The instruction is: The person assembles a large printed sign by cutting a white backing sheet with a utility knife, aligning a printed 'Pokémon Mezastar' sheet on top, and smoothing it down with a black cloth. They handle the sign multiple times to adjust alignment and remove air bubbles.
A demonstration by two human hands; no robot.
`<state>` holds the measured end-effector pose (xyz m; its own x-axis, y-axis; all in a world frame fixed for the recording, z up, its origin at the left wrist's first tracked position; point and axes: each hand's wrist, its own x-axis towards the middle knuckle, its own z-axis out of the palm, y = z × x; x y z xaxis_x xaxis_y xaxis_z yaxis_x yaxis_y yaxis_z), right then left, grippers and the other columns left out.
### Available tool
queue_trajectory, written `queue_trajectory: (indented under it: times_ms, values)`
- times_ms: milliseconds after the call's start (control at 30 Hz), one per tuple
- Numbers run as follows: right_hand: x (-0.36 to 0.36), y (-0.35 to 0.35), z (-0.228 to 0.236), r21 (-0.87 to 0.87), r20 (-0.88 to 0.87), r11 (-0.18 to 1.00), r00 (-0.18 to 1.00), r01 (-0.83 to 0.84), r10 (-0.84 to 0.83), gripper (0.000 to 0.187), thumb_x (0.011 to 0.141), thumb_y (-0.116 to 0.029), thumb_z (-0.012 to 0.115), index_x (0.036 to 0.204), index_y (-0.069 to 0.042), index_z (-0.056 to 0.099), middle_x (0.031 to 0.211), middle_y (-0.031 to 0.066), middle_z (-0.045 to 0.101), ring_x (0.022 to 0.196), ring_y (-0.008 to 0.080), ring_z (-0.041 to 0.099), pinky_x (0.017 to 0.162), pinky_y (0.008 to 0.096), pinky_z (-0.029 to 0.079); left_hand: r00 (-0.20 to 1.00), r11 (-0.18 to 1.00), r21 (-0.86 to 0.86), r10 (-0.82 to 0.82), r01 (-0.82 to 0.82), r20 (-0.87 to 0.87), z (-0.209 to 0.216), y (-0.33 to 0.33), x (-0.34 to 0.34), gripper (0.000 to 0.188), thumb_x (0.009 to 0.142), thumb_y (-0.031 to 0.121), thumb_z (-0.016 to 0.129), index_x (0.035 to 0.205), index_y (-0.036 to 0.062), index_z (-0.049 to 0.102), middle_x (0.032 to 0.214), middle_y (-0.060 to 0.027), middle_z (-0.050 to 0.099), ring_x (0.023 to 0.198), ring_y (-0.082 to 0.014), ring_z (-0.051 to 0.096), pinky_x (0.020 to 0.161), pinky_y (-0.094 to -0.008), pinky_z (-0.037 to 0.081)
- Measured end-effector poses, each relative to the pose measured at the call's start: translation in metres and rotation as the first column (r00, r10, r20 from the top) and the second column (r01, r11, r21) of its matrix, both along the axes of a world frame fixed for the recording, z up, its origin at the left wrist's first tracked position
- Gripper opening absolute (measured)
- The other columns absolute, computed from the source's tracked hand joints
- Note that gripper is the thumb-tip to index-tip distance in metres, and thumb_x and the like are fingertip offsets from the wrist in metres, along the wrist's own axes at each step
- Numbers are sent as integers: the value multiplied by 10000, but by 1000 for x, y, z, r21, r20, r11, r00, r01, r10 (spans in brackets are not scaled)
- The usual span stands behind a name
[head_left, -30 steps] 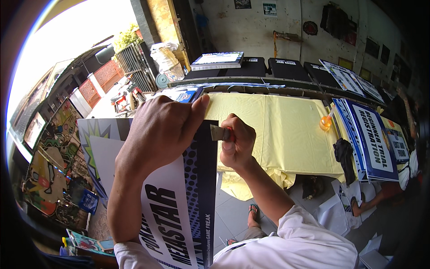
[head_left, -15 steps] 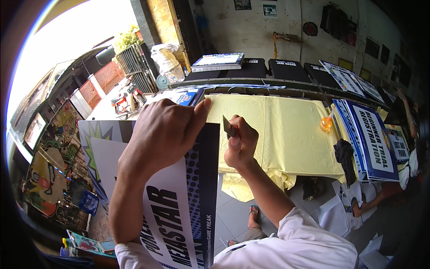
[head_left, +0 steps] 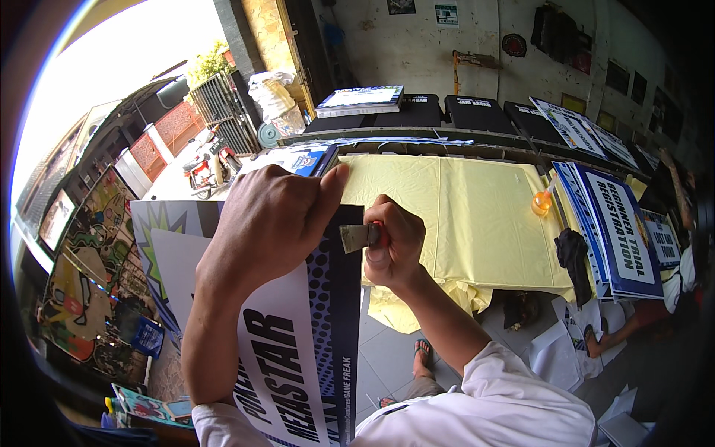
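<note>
gripping a short flat tool with a grey metal blade and a red handle point(head_left: 354, 238), the right hand point(head_left: 398, 242) is clenched just beside the right edge of a big flat board printed in white, purple and navy point(head_left: 275, 357). from where i stand, the left hand point(head_left: 272, 212) bends over the board's upper edge, fingers curled and thumb out to the side; the fingertips are hidden, so i can't tell how firmly they grasp it.

as for edges, the board's right side runs nearly straight, from a square top corner down past the bottom of the view. to the right of that line is open air above the grey tiled floor point(head_left: 380, 350). past the right hand spreads the bench draped in a pale yellow sheet point(head_left: 477, 223), a wide flat stretch reaching to a small bottle of orange liquid point(head_left: 541, 203) and a crumpled black cloth point(head_left: 571, 253) at its far end.

the tool lies crosswise, its long axis about level, the broad blade end pointing left over the board's navy border, near the top corner. whether the blade touches the surface, i can't tell. the board stands tilted upright, its visible length running down toward the person's body.
</note>
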<state>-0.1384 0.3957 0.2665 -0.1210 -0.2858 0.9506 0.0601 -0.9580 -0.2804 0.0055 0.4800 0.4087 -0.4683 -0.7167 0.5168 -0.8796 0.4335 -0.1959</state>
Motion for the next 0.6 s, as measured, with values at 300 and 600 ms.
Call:
queue_trajectory:
  times_ms: [300,600]
  values:
    - [3,-1,0,15,-1,1000,1000,-19,19,604,991,-635,535,774,-71,546,631,20,446,474,134,492,435,291,362,994,995,-86,-64,56,-85,1,0,-6,535,1045,259,584,567,19,597,443,-143,405,384,-340,451,448,-461,333]
    - [5,1,3,5,3,1000,1000,-17,17,632,995,-658,509,761,-72,536,627,14,441,466,132,480,426,290,350,991,993,-93,-78,68,-111,-2,-2,-4,532,1048,256,576,567,28,577,442,-145,397,387,-342,452,451,-462,341]
